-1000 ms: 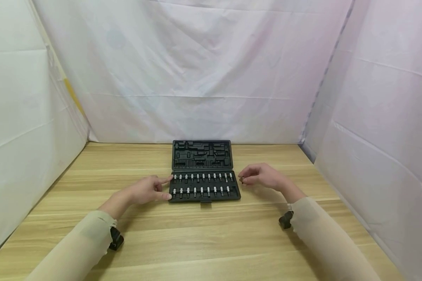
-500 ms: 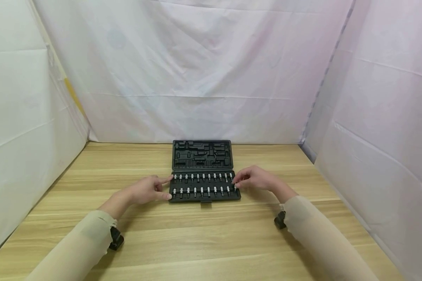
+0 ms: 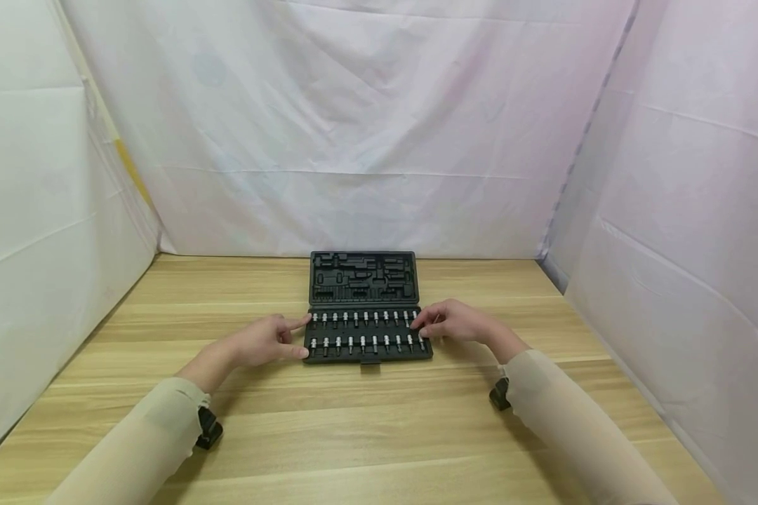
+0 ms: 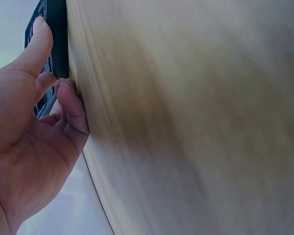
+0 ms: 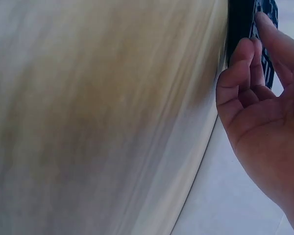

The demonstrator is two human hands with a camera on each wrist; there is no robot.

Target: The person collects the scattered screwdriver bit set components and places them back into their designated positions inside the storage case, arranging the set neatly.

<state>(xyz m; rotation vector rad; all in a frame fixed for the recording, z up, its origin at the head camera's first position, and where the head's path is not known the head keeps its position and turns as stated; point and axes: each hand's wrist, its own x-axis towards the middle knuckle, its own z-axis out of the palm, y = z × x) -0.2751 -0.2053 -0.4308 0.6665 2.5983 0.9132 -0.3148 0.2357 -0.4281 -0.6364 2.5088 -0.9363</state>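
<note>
In the head view a black bit socket case [image 3: 366, 358] lies unfolded on the table, its lower half holding two rows of silver bit sockets [image 3: 375, 344]. My left hand [image 3: 259, 341] rests at the case's left edge, with index finger and thumb stretched onto its rim; the left wrist view shows its other fingers curled beside the case wall. Over the right end of the case is my right hand [image 3: 457, 322]. Its thumb touches or nearly touches the head of the rightmost front-row bit socket [image 3: 422, 344], which lies in its slot. The index fingertip is by the back row.
The case's raised lid [image 3: 363, 278] has moulded hollows and stands behind the sockets. A latch tab [image 3: 370, 362] sticks out at the front. Wood-grain table [image 3: 366, 435] surrounds the case, with white cloth walls [image 3: 354, 140] at the back and sides.
My right hand has moved left from beside the case, carrying a small bit socket, and that socket now lies at the right end of the front row. The left hand stayed put.
</note>
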